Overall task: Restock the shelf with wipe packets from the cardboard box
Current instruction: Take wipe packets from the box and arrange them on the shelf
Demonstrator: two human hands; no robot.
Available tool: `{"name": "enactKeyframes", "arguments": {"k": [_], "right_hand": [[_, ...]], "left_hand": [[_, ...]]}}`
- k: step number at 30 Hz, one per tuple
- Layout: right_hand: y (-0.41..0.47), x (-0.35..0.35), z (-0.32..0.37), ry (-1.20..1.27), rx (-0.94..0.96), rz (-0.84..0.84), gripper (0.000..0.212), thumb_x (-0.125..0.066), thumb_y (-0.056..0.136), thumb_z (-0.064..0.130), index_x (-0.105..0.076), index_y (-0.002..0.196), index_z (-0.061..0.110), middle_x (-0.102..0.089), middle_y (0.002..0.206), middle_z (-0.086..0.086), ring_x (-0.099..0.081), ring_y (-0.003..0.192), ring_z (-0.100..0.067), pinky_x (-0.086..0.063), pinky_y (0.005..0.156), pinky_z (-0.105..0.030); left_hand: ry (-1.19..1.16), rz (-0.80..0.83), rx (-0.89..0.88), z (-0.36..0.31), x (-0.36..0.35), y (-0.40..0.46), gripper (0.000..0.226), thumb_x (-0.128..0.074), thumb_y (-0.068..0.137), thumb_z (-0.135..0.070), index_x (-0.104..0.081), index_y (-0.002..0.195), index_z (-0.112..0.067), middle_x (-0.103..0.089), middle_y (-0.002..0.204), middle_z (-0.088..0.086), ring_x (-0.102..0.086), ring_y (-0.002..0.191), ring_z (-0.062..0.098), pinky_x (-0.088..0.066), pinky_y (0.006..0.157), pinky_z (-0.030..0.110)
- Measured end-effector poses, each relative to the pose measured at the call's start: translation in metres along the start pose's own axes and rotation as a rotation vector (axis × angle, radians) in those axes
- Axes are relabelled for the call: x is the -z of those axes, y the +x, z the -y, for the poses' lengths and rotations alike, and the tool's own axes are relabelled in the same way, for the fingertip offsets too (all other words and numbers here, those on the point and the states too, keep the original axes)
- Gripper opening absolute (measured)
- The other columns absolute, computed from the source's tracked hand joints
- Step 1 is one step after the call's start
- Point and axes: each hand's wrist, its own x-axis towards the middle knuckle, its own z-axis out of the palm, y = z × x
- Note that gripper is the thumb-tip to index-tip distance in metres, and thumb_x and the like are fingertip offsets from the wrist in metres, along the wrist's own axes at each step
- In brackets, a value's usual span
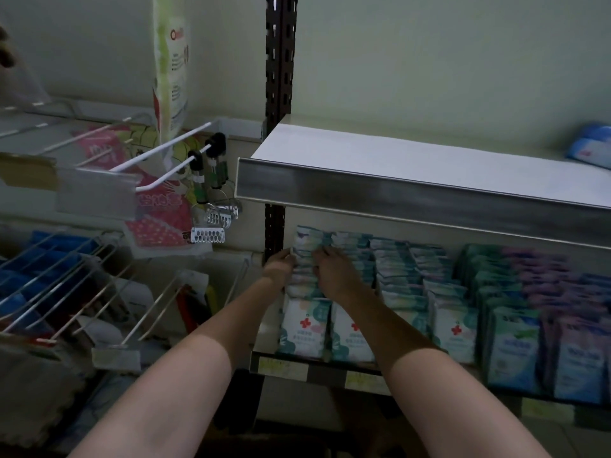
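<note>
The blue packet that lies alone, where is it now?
In the head view the blue packet lies at the far right of the upper shelf, above the wipe rows.

Two hands: the left hand and the right hand. On the lower shelf, right of the dark slotted upright, about seven rows of wipe packets run front to back; single packets are too blurred to count. One blue packet lies on the upper shelf.
</note>
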Motion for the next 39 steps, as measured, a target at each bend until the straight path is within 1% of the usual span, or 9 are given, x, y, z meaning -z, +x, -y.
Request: {"name": "enactKeyframes", "arguments": {"k": [7, 11, 15, 19, 25, 29, 31, 35, 39], "right_hand": [[-0.006, 0.020, -0.004, 0.092, 0.023, -0.061, 0.032, -0.054, 0.089, 0.013, -0.058, 0.120, 0.010, -0.058, 0.121, -0.012, -0.053, 0.113, -0.032, -0.042, 0.097, -0.037], [-0.021, 0.034, -0.001, 0.329, 0.056, 0.155, 0.028, -0.069, 0.085, 0.028, -0.065, 0.107, 0.010, -0.064, 0.106, -0.008, -0.061, 0.099, -0.025, -0.051, 0.084, -0.035], [-0.045, 0.031, 0.010, 0.137, 0.126, 0.308, 0.072, -0.084, 0.067, 0.049, -0.054, 0.121, 0.012, -0.052, 0.121, -0.008, -0.050, 0.109, -0.025, -0.045, 0.091, -0.037], [-0.052, 0.014, 0.029, -0.179, 0.111, 0.287, 0.097, -0.081, 0.069, 0.050, -0.033, 0.144, 0.009, -0.035, 0.146, -0.017, -0.035, 0.133, -0.034, -0.028, 0.107, -0.046], [-0.058, 0.011, 0.037, -0.217, 0.093, 0.151, 0.089, -0.077, 0.074, 0.047, -0.035, 0.143, 0.010, -0.039, 0.144, -0.014, -0.034, 0.133, -0.032, -0.024, 0.108, -0.044], [-0.069, 0.014, 0.029, -0.010, 0.074, 0.022, 0.052, -0.072, 0.078, 0.032, -0.051, 0.121, 0.013, -0.047, 0.128, -0.012, -0.042, 0.122, -0.032, -0.033, 0.095, -0.039], [-0.075, 0.019, 0.019, 0.076, 0.029, -0.048, 0.041, -0.065, 0.081, 0.022, -0.052, 0.119, 0.011, -0.050, 0.123, -0.013, -0.045, 0.117, -0.032, -0.036, 0.090, -0.037], [-0.093, 0.032, -0.008, 0.128, -0.100, -0.108, 0.031, -0.054, 0.086, 0.011, -0.055, 0.117, 0.007, -0.055, 0.118, -0.016, -0.051, 0.111, -0.034, -0.042, 0.086, -0.034], [-0.117, 0.035, -0.033, 0.126, -0.173, -0.036, 0.041, -0.067, 0.081, 0.023, -0.056, 0.119, 0.010, -0.055, 0.118, -0.012, -0.053, 0.110, -0.032, -0.044, 0.085, -0.034]], "left_hand": [[0.078, 0.026, 0.036, 0.000, 0.010, -0.007, 0.041, -0.052, 0.099, -0.027, -0.051, 0.134, -0.005, -0.058, 0.129, 0.019, -0.059, 0.112, 0.036, -0.050, 0.095, 0.042], [0.221, 0.125, 0.083, -0.010, 0.037, -0.041, 0.032, -0.053, 0.098, -0.035, -0.054, 0.114, -0.007, -0.063, 0.104, 0.019, -0.059, 0.073, 0.026, -0.048, 0.062, 0.032], [0.446, 0.373, 0.048, -0.005, 0.064, -0.068, 0.025, -0.061, 0.092, -0.027, -0.058, 0.113, -0.013, -0.068, 0.104, 0.008, -0.069, 0.089, 0.028, -0.052, 0.066, 0.033], [0.534, 0.502, 0.042, 0.006, 0.063, -0.080, 0.063, -0.077, 0.079, -0.013, -0.037, 0.127, -0.018, -0.066, 0.107, 0.013, -0.070, 0.081, 0.025, -0.055, 0.061, 0.031], [0.573, 0.354, -0.066, 0.019, 0.050, -0.078, 0.063, -0.078, 0.076, -0.006, -0.034, 0.119, -0.017, -0.057, 0.110, 0.015, -0.065, 0.082, 0.027, -0.059, 0.059, 0.035], [0.653, 0.325, -0.150, 0.014, 0.049, -0.078, 0.060, -0.076, 0.076, -0.008, -0.031, 0.113, -0.021, -0.053, 0.108, 0.007, -0.060, 0.097, 0.025, -0.056, 0.067, 0.032], [0.624, 0.198, -0.270, 0.011, 0.046, -0.074, 0.057, -0.077, 0.074, -0.008, -0.035, 0.110, -0.022, -0.050, 0.117, 0.009, -0.057, 0.105, 0.026, -0.055, 0.083, 0.037], [0.728, -0.023, -0.572, -0.002, 0.037, -0.078, 0.032, -0.067, 0.081, -0.009, -0.049, 0.106, -0.013, -0.048, 0.112, 0.006, -0.053, 0.097, 0.023, -0.045, 0.080, 0.029], [0.937, 0.125, -0.761, -0.005, 0.009, -0.089, 0.030, -0.067, 0.083, -0.032, -0.056, 0.103, -0.012, -0.058, 0.106, 0.008, -0.057, 0.100, 0.030, -0.046, 0.080, 0.033]]}}
